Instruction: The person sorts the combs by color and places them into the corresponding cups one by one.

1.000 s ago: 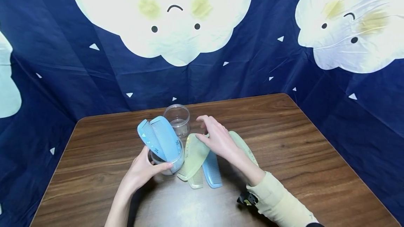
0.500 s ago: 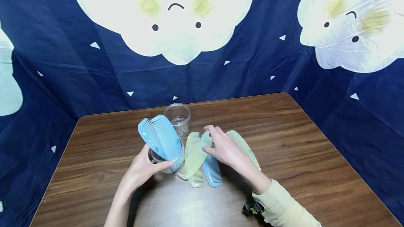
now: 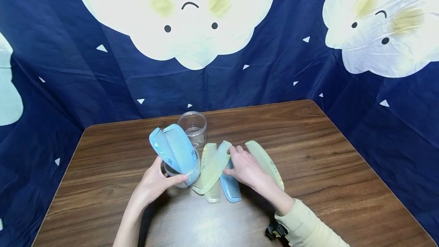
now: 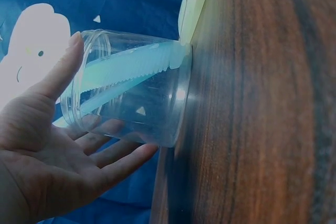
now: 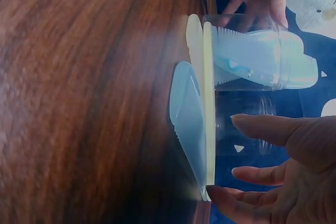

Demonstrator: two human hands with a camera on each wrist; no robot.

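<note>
Loading combs seems the step: at lower centre-left, the left hand [image 3: 153, 181] grips a clear round plastic jar [image 4: 152, 124] of blue plastic combs [image 3: 181, 149], while the right hand [image 3: 245, 166], thumb apart from fingers, meets a central pale-green plastic comb [image 3: 214, 172], likely needing a pinch next.

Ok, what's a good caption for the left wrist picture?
Left-hand fingers hold a clear jar with blue combs inside.
</note>
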